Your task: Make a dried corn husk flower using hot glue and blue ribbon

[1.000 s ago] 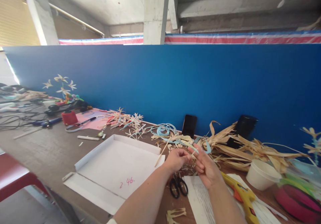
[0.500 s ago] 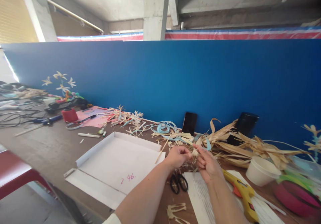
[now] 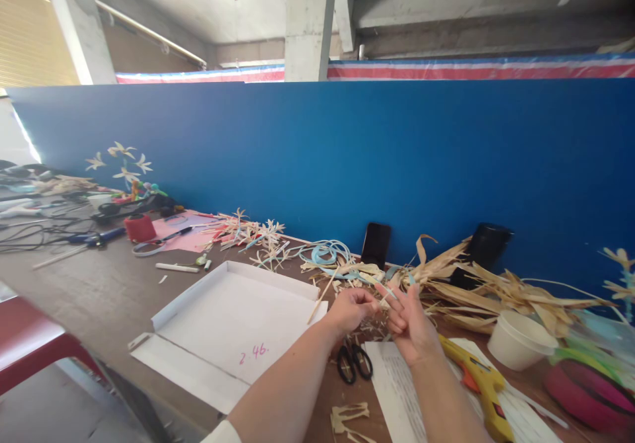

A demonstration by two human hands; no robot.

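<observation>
My left hand is closed in a pinch on a thin wooden stick that slants down to the left over the table. My right hand is right beside it, palm toward me, with its upper fingers stretched out and touching a small pale husk piece at the stick's top end. A light blue ribbon strip crosses behind the fingertips. Both hands hover above black scissors and a printed paper sheet.
A flat white cardboard tray marked in pink lies to the left. Dried husks are piled at the right, with a white cup and a yellow glue gun. Two dark phones lean on the blue partition. A red stool stands at the lower left.
My right hand's fingers curled in half a second ago and have stretched out again. Both hands stay together at the stick's top. The view has shifted slightly.
</observation>
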